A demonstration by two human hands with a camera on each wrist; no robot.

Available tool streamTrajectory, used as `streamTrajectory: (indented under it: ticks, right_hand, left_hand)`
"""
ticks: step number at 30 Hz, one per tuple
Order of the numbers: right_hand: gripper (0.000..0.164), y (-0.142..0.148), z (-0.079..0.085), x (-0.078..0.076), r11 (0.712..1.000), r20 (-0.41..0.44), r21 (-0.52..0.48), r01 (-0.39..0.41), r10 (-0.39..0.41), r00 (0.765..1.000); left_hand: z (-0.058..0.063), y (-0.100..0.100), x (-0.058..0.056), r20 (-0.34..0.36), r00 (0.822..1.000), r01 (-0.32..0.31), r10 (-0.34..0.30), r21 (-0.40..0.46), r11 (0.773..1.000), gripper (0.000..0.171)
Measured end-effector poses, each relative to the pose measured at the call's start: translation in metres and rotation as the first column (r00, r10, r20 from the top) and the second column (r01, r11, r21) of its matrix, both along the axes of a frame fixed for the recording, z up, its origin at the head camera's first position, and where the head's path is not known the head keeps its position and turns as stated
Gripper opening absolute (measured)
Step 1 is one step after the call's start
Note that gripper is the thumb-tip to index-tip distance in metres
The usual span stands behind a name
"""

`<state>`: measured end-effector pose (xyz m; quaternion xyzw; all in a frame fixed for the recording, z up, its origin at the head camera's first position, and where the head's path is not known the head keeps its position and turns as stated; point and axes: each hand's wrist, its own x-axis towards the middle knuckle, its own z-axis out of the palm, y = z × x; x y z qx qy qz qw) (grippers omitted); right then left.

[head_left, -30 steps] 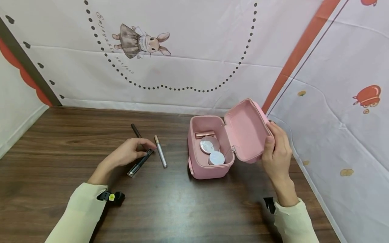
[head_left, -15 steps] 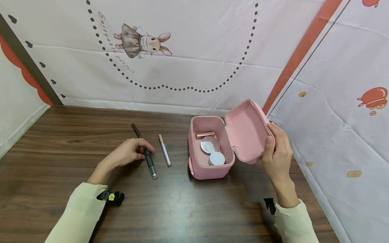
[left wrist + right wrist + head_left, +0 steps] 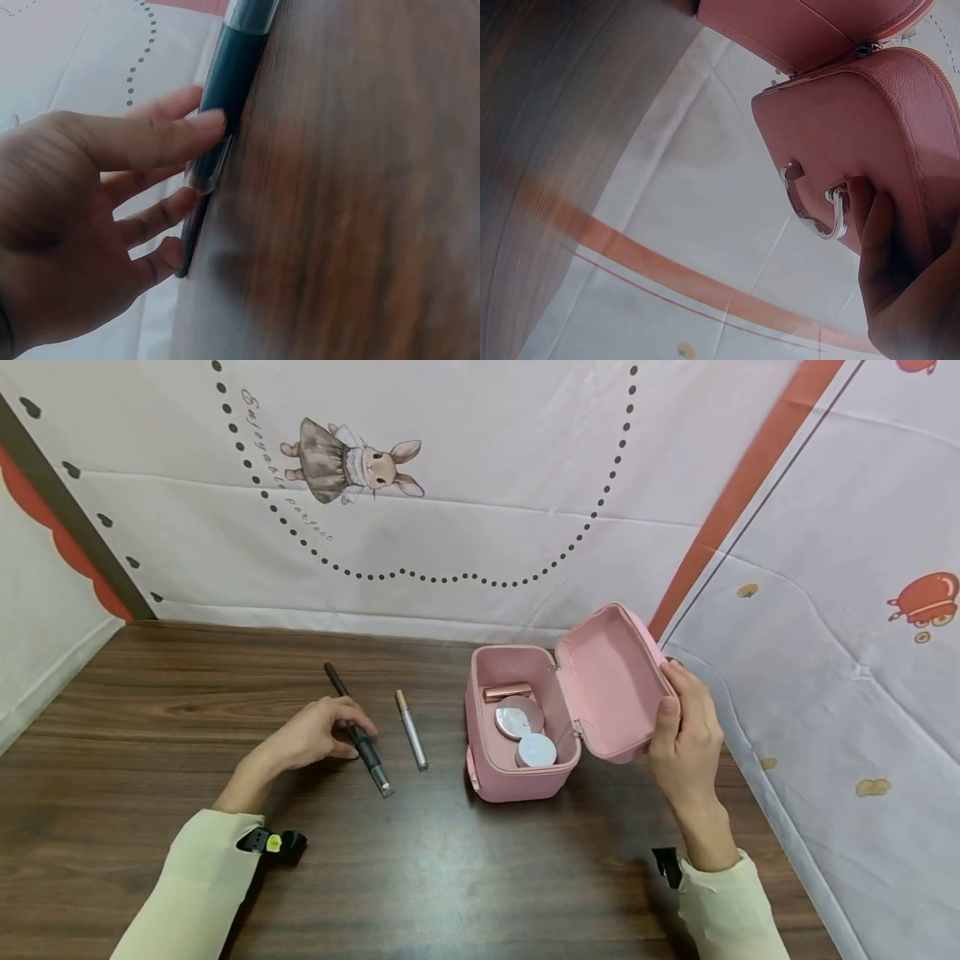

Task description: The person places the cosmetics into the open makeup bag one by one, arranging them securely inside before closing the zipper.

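My left hand (image 3: 306,737) pinches a dark cosmetic tube with a clear end (image 3: 370,758) between thumb and fingers, low over the table. In the left wrist view the thumb lies along the tube (image 3: 234,79), and a thin black pencil (image 3: 191,236) runs on past the fingers. That black pencil (image 3: 335,678) sticks out beyond the hand in the head view. On the right, my right hand (image 3: 688,739) grips the raised lid (image 3: 611,681) of a pink cosmetic case (image 3: 522,783), thumb on the lid's rim. A silver handle (image 3: 810,217) shows on the lid's outside, beside the fingers.
A silver tube with a gold cap (image 3: 412,731) lies between the left hand and the case. Inside the case are a rose-gold tube (image 3: 504,693), a round compact (image 3: 517,718) and a white-topped round container (image 3: 536,750). Printed cloth (image 3: 480,527) borders the brown table (image 3: 420,877).
The dark tube has swung round from pointing lower left to lower right, in line with the pencil. The silver tube has shifted right. My right hand and the lid stay put.
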<state>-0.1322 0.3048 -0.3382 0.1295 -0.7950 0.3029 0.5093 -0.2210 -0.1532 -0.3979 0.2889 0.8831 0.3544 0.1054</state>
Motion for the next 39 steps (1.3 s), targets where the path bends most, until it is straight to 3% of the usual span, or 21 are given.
streamTrajectory:
  ticks: [4, 11, 19, 28, 39]
  right_hand:
    - [0.056, 0.0, 0.0, 0.0, 1.0, 0.001, -0.002, -0.002, 0.002, 1.0]
    - [0.056, 0.0, 0.001, 0.0, 1.0, 0.001, 0.003, 0.001, -0.001, 1.0]
    - [0.055, -0.001, 0.002, 0.0, 1.0, 0.0, 0.008, -0.003, 0.003, 1.0]
    - [0.055, -0.001, 0.001, 0.001, 1.0, 0.01, 0.009, 0.004, -0.004, 1.0]
    - [0.055, -0.001, 0.001, 0.0, 1.0, 0.001, 0.009, 0.0, 0.0, 1.0]
  left_hand:
    - [-0.003, -0.005, -0.003, 0.032, 0.998, 0.047, -0.047, 0.008, 0.999, 0.036]
    - [-0.003, -0.008, -0.001, 0.034, 0.999, 0.035, -0.035, -0.01, 0.999, 0.034]
    - [-0.001, -0.001, 0.003, -0.062, 0.996, 0.063, -0.067, -0.06, 0.996, 0.035]
    - [-0.002, 0.004, 0.005, -0.007, 0.995, 0.1, -0.1, -0.022, 0.995, 0.032]
    - [-0.001, 0.006, 0.007, -0.02, 0.988, 0.15, -0.151, -0.064, 0.987, 0.028]
